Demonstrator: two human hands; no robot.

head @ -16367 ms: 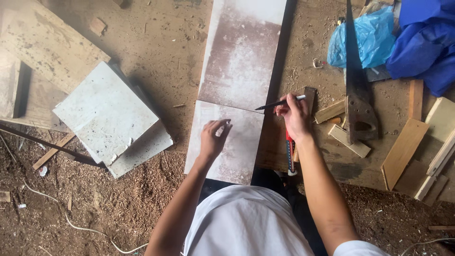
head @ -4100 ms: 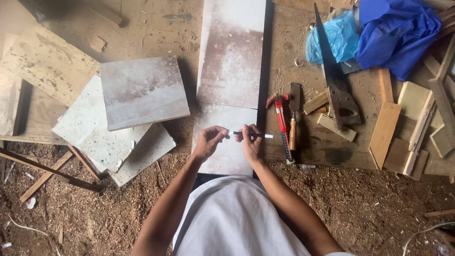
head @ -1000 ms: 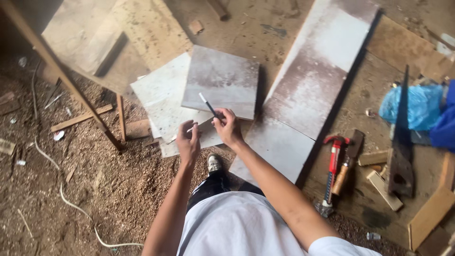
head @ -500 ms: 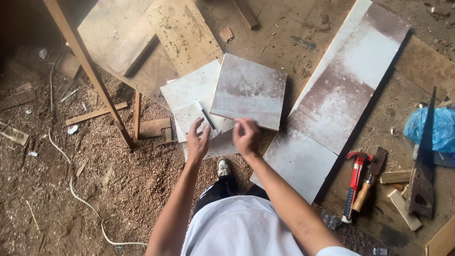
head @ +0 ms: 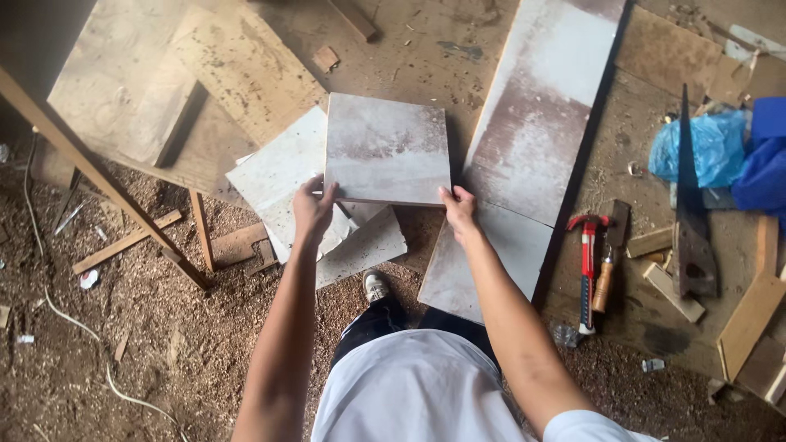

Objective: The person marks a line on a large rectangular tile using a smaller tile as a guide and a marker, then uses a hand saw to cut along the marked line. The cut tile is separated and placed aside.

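Square grey-white board (head: pixel 386 147), mottled brown across its face, held flat above a loose stack of similar pale offcuts (head: pixel 282 176). Gripped at both near corners: left hand (head: pixel 314 211) curled over the near-left corner, fingers on top and thumb beneath; right hand (head: pixel 458 211) pinched on the near-right corner, fingers closed around the edge. Both hands holding only this board. Near edge of the board lifted off the stack, a thin shadow line beneath it; far edge either resting or just above the pieces below, cannot tell which.

Just right of the board, a long pale plank (head: pixel 532 139) running from top right down toward the body, same brown staining, near end beside the right forearm. Below the stack, one shoe (head: pixel 375 286) on sawdust. Dark trousers and white shirt at bottom of view.

Further right: red-handled claw hammer (head: pixel 586 270) lying beside a wooden-handled chisel (head: pixel 606 270), both on the bare work surface. Beyond them a hand saw (head: pixel 688 213), blade pointing away. Blue plastic bag (head: pixel 709 147) and blue cloth (head: pixel 761 155) at the far right edge, short timber offcuts (head: pixel 749 315) below.

Left: large worn plywood sheets (head: pixel 188 90), thin wooden batten (head: pixel 98 176) slanting across, white cord (head: pixel 78 327) trailing over sawdust-covered floor (head: pixel 164 368).
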